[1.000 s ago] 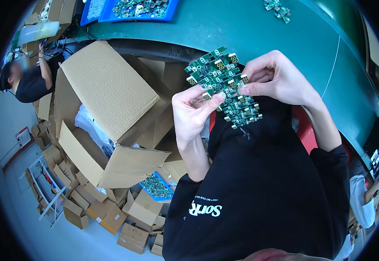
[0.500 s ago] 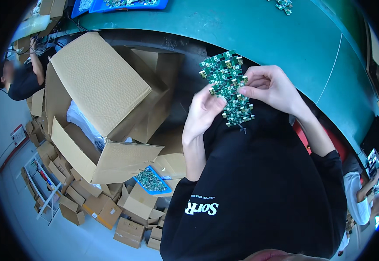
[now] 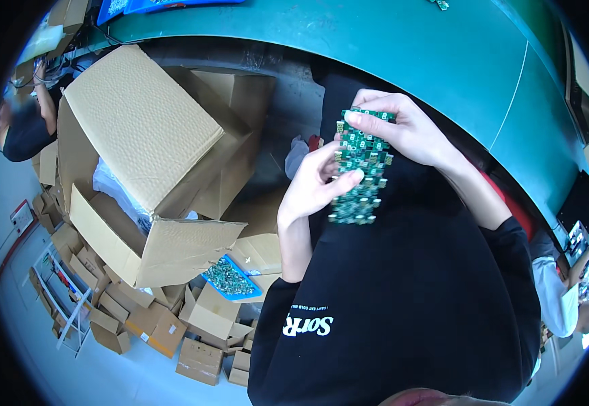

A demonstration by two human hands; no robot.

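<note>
A green circuit board panel (image 3: pixel 364 159), made up of several small joined boards with white components, hangs in front of my dark shirt. My left hand (image 3: pixel 318 179) grips its left edge, with the thumb flat on the face and the fingers behind. At the panel's upper end my right hand (image 3: pixel 402 125) is closed on it, thumb across the front and fingertips hidden behind. The panel's lower end is slightly blurred.
A large open cardboard box (image 3: pixel 142 128) with a plastic liner stands at my left. Below it is a blue tray (image 3: pixel 256 292) of small green boards. Ahead curves a green worktable (image 3: pixel 443 74). Cardboard boxes (image 3: pixel 159 326) cover the floor at left. One person (image 3: pixel 30 125) is far left, another (image 3: pixel 557 298) right.
My right hand has shifted from the panel's right side to its upper end. The panel and my left hand have come lower, nearer to my body.
</note>
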